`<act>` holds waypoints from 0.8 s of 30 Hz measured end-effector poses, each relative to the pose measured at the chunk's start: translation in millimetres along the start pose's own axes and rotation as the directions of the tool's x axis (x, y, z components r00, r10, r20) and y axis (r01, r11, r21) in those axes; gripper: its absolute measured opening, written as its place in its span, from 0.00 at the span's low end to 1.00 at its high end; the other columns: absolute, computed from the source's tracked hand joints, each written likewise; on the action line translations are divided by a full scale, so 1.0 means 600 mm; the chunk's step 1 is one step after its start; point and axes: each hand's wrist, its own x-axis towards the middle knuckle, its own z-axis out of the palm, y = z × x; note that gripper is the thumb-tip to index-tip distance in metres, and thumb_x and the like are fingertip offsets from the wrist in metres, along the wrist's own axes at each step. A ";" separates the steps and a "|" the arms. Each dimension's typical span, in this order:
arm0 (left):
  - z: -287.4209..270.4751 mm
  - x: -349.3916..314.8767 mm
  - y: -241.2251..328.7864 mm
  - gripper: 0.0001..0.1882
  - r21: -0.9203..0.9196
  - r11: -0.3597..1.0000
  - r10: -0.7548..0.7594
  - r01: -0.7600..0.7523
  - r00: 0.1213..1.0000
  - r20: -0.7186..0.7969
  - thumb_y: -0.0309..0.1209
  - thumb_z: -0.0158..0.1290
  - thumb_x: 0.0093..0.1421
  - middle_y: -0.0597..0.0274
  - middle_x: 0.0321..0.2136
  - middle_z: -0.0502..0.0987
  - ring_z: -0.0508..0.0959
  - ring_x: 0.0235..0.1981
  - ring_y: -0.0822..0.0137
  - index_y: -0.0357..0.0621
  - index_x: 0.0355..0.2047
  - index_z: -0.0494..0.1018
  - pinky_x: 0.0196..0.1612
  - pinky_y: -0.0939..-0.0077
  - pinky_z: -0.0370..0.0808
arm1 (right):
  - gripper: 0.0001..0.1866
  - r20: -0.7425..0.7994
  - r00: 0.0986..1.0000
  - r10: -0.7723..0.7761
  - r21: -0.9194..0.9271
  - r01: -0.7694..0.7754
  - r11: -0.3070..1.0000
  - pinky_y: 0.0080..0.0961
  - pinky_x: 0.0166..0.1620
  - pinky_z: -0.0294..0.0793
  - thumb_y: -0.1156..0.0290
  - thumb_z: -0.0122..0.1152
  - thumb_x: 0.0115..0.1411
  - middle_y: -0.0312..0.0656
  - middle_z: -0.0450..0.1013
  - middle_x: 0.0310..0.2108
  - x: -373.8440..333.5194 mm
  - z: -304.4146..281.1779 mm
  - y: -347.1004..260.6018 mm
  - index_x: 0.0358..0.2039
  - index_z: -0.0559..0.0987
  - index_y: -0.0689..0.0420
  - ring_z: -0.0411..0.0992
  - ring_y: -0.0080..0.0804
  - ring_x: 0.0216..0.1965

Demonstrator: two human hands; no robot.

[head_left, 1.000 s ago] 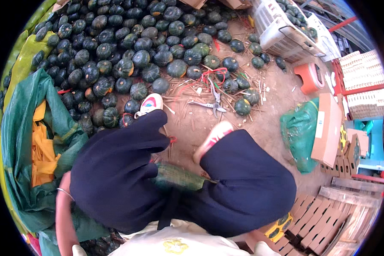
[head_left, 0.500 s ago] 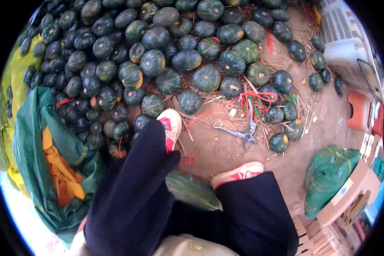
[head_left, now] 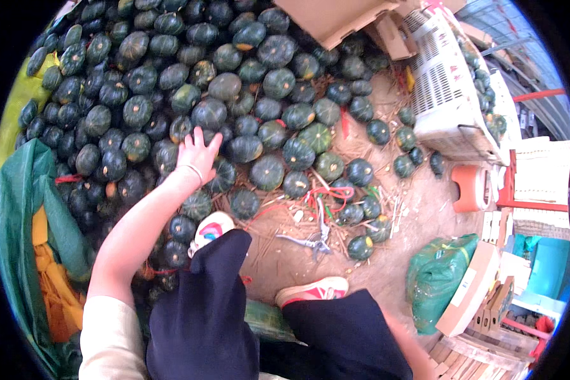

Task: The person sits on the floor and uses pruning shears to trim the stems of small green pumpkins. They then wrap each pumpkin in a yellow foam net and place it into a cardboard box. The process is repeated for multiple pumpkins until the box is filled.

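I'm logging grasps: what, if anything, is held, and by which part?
The left hand seems to hold nothing, spread open over the squashes; the right hand is hidden, so unclear.

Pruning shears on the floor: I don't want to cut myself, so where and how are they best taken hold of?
Probably best by the handles, reaching down from above on their upper-left side: the shears lie spread open, one handle pointing left and the other up the picture, while the blades point down and right. Red strapping lies by the upper handle.
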 end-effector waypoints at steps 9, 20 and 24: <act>0.055 -0.006 -0.121 0.39 -0.707 0.700 -0.066 -0.096 0.978 -0.198 0.30 0.59 0.37 0.44 0.47 0.66 0.66 0.51 0.42 0.52 0.54 0.61 0.55 0.61 0.66 | 0.16 -0.548 0.582 -0.600 -0.478 0.371 0.796 0.41 0.38 0.70 0.61 0.55 0.51 0.55 0.71 0.31 0.313 -0.480 -0.409 0.32 0.73 0.63 0.71 0.50 0.36; 0.032 -0.069 -0.037 0.31 -0.582 0.785 0.109 -0.213 0.972 -0.209 0.22 0.56 0.41 0.46 0.50 0.65 0.64 0.54 0.48 0.40 0.50 0.65 0.58 0.60 0.62 | 0.20 -0.797 0.602 0.043 0.582 0.747 0.321 0.33 0.34 0.75 0.60 0.56 0.59 0.43 0.69 0.37 0.651 -0.713 -0.692 0.44 0.70 0.61 0.70 0.35 0.34; 0.127 -0.044 0.019 0.41 -0.411 0.906 0.096 -0.100 0.995 -0.031 0.30 0.64 0.36 0.48 0.55 0.56 0.56 0.57 0.43 0.46 0.53 0.60 0.53 0.53 0.64 | 0.11 -0.815 0.570 -0.110 0.525 0.804 0.278 0.30 0.24 0.73 0.69 0.53 0.58 0.42 0.70 0.27 0.632 -0.676 -0.752 0.40 0.72 0.59 0.70 0.35 0.22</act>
